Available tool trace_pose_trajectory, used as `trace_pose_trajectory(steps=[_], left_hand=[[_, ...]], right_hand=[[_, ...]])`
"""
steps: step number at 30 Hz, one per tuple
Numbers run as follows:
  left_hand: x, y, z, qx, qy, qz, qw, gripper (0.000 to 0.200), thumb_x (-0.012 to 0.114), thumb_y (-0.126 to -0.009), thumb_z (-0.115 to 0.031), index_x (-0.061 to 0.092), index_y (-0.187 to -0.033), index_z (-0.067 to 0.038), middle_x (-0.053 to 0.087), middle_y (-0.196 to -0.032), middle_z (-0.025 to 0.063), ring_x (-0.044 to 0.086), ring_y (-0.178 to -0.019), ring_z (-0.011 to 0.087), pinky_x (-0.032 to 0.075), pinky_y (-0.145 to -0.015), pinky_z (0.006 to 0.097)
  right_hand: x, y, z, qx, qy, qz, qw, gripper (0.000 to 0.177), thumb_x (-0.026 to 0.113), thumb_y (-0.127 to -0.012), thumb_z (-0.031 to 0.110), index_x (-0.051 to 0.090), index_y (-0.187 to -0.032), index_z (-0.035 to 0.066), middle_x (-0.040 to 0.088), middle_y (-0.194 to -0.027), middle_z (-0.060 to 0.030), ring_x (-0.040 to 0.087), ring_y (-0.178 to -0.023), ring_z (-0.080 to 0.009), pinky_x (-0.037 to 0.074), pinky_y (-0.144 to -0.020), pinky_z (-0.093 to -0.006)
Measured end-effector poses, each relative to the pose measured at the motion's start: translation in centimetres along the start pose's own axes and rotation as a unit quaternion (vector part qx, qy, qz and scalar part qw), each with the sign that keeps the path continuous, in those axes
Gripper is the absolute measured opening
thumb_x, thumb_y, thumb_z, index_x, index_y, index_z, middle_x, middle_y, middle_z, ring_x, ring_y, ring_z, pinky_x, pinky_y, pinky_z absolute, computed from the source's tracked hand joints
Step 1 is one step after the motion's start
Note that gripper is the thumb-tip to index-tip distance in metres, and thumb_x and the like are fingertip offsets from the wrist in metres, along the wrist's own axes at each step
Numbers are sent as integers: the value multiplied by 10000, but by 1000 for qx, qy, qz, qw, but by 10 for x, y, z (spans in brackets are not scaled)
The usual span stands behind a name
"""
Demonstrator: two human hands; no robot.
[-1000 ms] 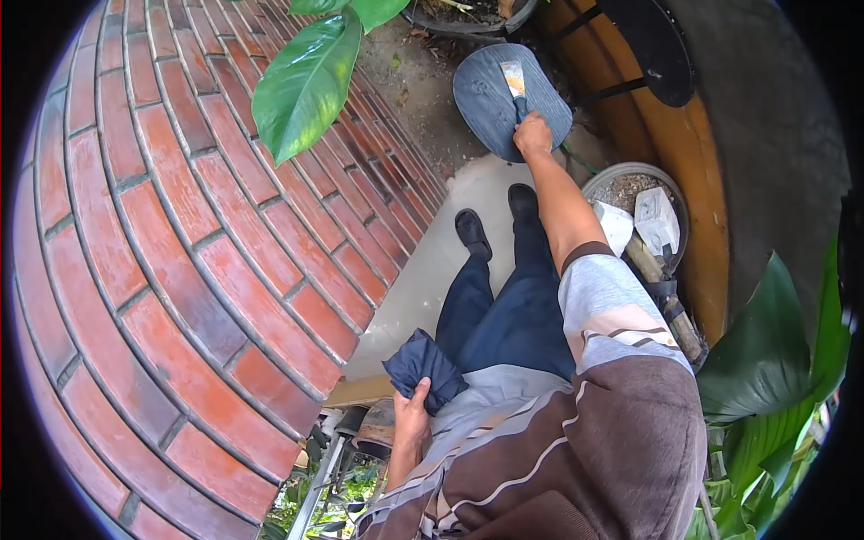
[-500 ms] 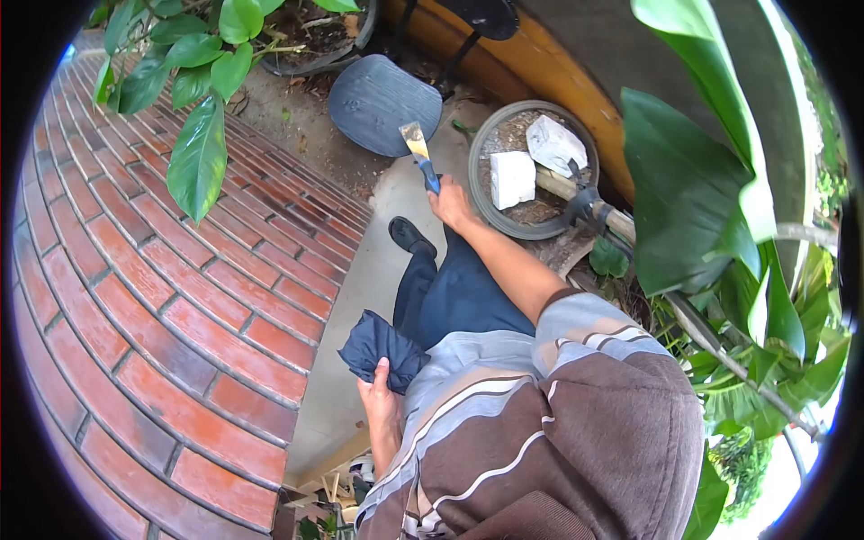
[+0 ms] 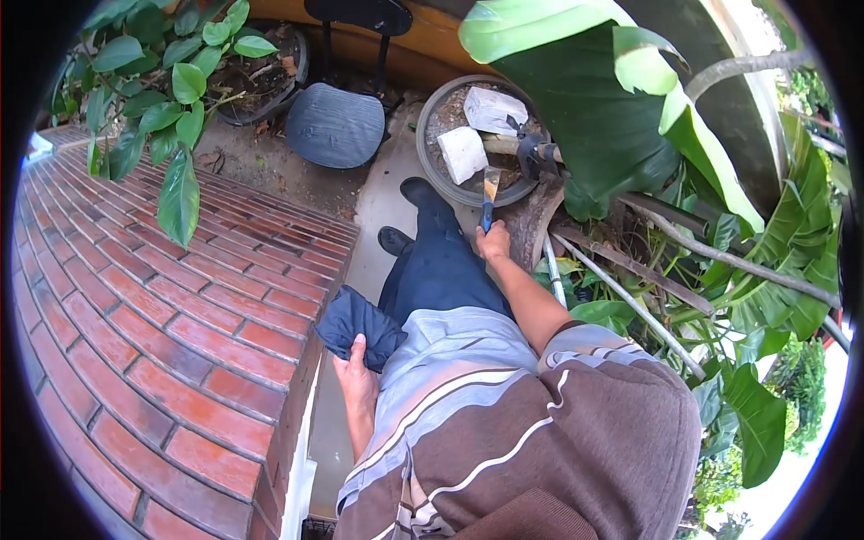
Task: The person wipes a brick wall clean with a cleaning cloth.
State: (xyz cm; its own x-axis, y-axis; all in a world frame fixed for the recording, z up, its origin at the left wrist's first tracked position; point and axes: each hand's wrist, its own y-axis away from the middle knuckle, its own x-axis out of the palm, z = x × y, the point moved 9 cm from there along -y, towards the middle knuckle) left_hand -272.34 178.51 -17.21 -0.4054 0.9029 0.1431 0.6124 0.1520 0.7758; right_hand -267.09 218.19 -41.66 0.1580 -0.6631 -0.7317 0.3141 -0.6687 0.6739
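Observation:
My right hand (image 3: 493, 241) is closed around the blue handle of a putty knife (image 3: 490, 198). Its worn, stained blade points away from me, over the near rim of a round planter (image 3: 439, 184). Two white blocks (image 3: 463, 154) lie on the soil inside that planter, just beyond the blade. At my left side, my left hand (image 3: 358, 371) grips a bunched dark navy cloth (image 3: 360, 326), thumb on top and the other fingers hidden beneath it. The cloth is close to my waist, beside the brick ledge.
A brick-topped ledge (image 3: 171, 333) runs along my left. Ahead stands a black chair (image 3: 335, 126), near a potted leafy plant (image 3: 184, 121). Large green leaves (image 3: 594, 108), branches and a pale pole (image 3: 630, 306) crowd my right. A narrow concrete strip (image 3: 382, 193) lies under my feet.
My right hand and the putty knife have moved from in front of the chair seat to the planter's near rim. The view has shifted. My left hand still holds the cloth.

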Motion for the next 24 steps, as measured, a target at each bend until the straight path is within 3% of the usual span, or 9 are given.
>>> trace_pose_trajectory(steps=[1,4,8,11,18,21,24], left_hand=[[-5,-1,3,0,-3,3,1000,438,576,-914,-15,471,-1336,34,579,-1270,158,610,-1111,269,502,-977,400],[-10,-1,3,2,-20,11,1000,436,575,-915,-14,471,-1335,36,579,-1270,160,615,-1104,271,513,-964,402],[-11,0,2,27,-50,26,998,432,572,-919,-15,468,-1335,39,576,-1277,161,612,-1112,277,520,-960,415],[-7,3,1,3,-32,23,999,374,593,-916,-14,537,-1282,39,614,-1230,123,604,-1095,216,478,-975,348],[18,6,-7,7,-24,59,998,356,592,-922,-21,542,-1265,56,632,-1188,123,628,-1046,209,505,-938,335],[26,2,-11,14,-29,59,998,373,585,-922,-20,534,-1285,49,616,-1230,125,605,-1109,215,480,-977,350],[44,-7,-18,21,13,77,997,409,576,-917,-15,514,-1318,39,588,-1286,126,568,-1181,227,449,-1020,367]], right_hand=[[7,0,-12,40,-37,17,998,489,688,-847,341,504,-1122,-18,651,-1060,-262,630,-1060,-389,492,-924,-459],[-7,-5,-9,7,20,-50,999,496,689,-843,343,515,-1133,-20,656,-1063,-256,641,-1041,-383,502,-913,-454],[-42,-17,-1,51,62,-30,996,526,668,-836,396,550,-1150,-9,650,-1105,-245,632,-1068,-380,502,-925,-444],[-58,-37,-4,37,95,-48,994,491,669,-825,401,584,-1136,31,643,-1122,-239,632,-1065,-382,503,-929,-441],[-82,-45,-17,1,92,-119,989,385,701,-834,320,592,-1098,60,593,-1116,-218,632,-1037,-380,520,-886,-458],[-91,-21,0,-53,113,-198,972,445,722,-821,352,588,-1133,64,589,-1147,-216,632,-1010,-373,509,-883,-461],[-48,-19,32,-164,-33,12,986,504,716,-837,408,578,-1200,86,578,-1220,-176,636,-1001,-306,512,-851,-418]])
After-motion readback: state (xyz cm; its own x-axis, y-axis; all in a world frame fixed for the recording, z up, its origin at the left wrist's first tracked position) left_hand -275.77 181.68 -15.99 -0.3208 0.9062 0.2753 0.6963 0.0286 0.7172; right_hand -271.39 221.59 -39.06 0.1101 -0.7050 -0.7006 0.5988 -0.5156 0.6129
